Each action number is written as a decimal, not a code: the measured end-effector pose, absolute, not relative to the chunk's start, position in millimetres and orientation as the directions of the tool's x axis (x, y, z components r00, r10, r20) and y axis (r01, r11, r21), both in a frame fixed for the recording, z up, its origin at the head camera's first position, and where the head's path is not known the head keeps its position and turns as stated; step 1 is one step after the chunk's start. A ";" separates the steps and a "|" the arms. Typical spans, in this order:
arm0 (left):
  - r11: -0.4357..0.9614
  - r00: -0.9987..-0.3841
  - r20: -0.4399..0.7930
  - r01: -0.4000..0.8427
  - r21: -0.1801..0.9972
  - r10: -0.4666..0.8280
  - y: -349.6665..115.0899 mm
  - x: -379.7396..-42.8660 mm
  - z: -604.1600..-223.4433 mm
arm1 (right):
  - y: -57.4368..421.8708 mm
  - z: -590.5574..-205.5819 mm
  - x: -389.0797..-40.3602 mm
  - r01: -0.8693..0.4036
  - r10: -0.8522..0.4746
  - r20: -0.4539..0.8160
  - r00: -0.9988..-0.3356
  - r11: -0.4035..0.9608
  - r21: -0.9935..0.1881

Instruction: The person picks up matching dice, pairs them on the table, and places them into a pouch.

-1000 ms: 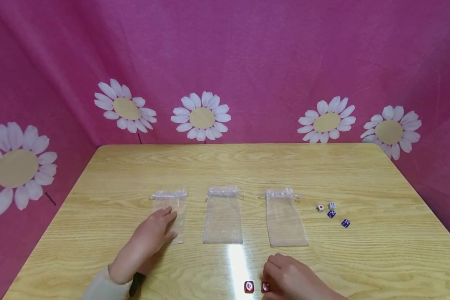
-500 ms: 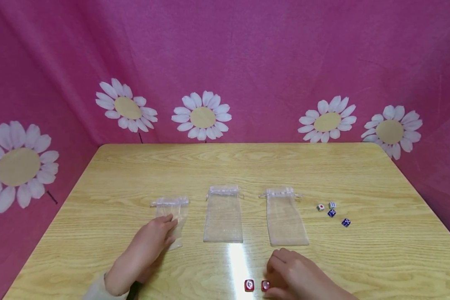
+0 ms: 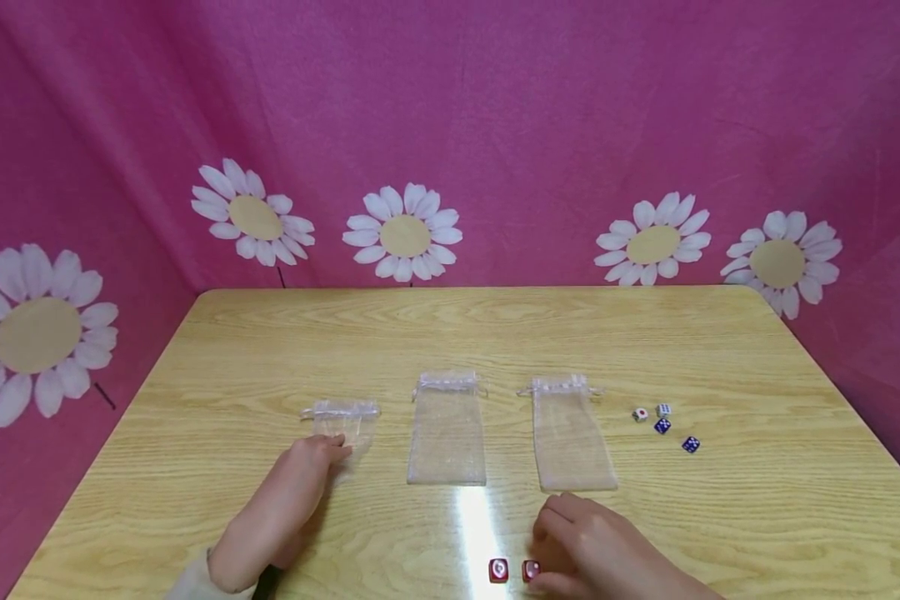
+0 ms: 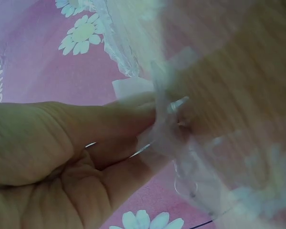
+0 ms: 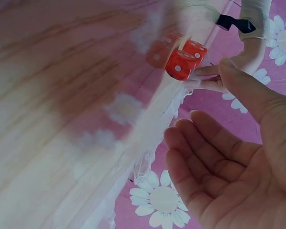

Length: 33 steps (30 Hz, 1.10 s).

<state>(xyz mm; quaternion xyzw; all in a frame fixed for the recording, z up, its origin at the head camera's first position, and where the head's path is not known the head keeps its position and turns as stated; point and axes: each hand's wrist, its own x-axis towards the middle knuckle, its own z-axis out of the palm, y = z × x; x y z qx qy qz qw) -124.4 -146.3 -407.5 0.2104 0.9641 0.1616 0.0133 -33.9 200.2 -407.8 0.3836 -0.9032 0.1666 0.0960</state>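
Note:
In the head view my left hand pinches the lower part of the left sheer white drawstring pouch; its bottom is hidden by the hand. The left wrist view has the thumb and fingers pressed together on the thin fabric. My right hand is beside two red dice, one die apart from it and the other die close to its thumb. Seen from the right wrist, that palm holds nothing and the fingers are loosely bent.
A middle pouch and a right pouch lie flat on the wooden table. Two white dice, including a white die, and two blue dice, including a blue die, sit at the right. Behind hangs a pink flowered cloth.
My left hand has taken hold of the left pouch and drawn it slightly toward the near edge, with its lower end gathering under the fingers. The right hand has barely shifted.

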 end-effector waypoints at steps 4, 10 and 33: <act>0.867 -0.918 0.037 0.386 0.316 0.396 -145.8 -124.5 -404.9 | 200.2 -405.9 -33.4 -0.719 -0.657 0.295 -0.693 0.656 -0.228; 0.876 -0.932 0.064 0.357 0.324 0.356 -145.6 -121.4 -402.3 | 199.6 -406.2 -33.0 -0.726 -0.638 0.366 -0.677 0.660 -0.192; 0.882 -0.892 0.320 0.404 0.243 0.320 -135.7 -110.1 -391.0 | 197.1 -388.5 -34.5 -0.464 -0.491 0.072 -0.868 0.751 -0.470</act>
